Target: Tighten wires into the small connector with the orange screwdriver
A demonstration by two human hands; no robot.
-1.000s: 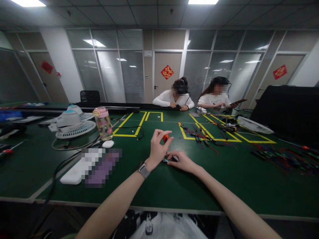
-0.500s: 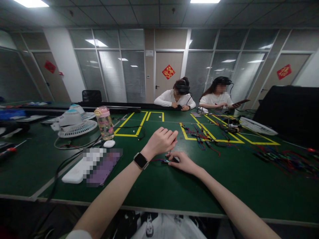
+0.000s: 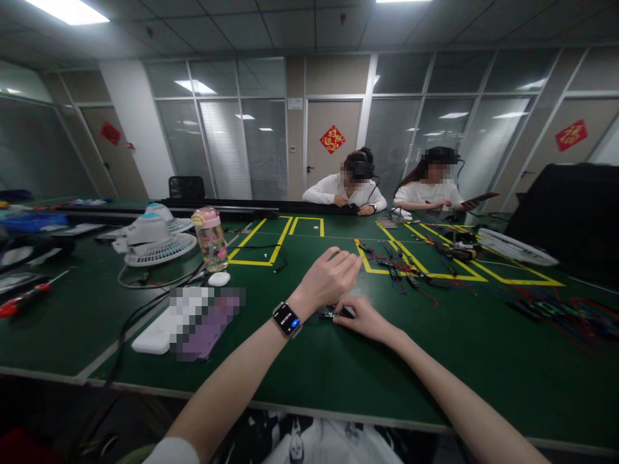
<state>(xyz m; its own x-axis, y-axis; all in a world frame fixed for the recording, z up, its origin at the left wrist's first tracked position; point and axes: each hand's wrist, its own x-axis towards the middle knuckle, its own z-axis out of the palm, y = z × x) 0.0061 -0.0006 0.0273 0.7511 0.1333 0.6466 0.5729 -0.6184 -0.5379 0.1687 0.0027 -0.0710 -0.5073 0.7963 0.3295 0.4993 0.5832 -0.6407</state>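
Note:
My left hand hovers over the green table with its fingers curled, back of the hand up and a smartwatch on the wrist. Whatever thin tool it grips is hidden under the fingers. Just below and to its right, my right hand rests on the table. Its fingertips pinch a small black part with coloured wires against the surface. The two hands nearly touch above that part.
To the left lie a blurred phone, a white block, a white pebble-shaped case, a pink-capped bottle, a desk fan and a red screwdriver. Wire bundles lie ahead right. Two people sit across the table.
My left hand turned from palm-side with an orange-handled tool showing to back-up, closing over the tool above the part. The camera shifted slightly left. My right hand stayed on the part.

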